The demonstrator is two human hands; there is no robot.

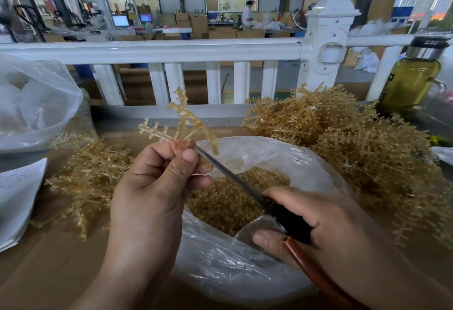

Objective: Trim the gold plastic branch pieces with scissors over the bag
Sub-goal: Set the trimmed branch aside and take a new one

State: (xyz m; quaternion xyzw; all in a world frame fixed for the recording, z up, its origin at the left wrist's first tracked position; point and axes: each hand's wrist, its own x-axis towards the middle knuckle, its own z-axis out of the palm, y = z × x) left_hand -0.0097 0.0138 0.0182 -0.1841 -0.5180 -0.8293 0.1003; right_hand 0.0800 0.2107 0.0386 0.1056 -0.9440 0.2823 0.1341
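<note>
Left hand [157,187] is up over the bag, thumb and forefinger pinching the base of a gold plastic branch piece [182,123], its knobbed twigs fanning upward. Right hand [326,224] is wrapped round the handles of the scissors [232,176], fingers curled tight on the black and reddish-brown grips. The dark blades run up and left, their tip right at the branch's base, just beside the left thumb. The blades read as one thin line, so I cannot tell whether there is any gap between them.

Directly below, the clear plastic bag [220,273] sits open-mouthed on the brown cardboard surface [49,273], with a bed of small gold trimmings [228,201] inside. A big heap of gold branches [355,143] rises to the right and a thinner pile [90,182] lies to the left. Behind are a white railing [152,51], a bottle of yellow-green liquid [411,79] and another plastic bag [36,103] far left.
</note>
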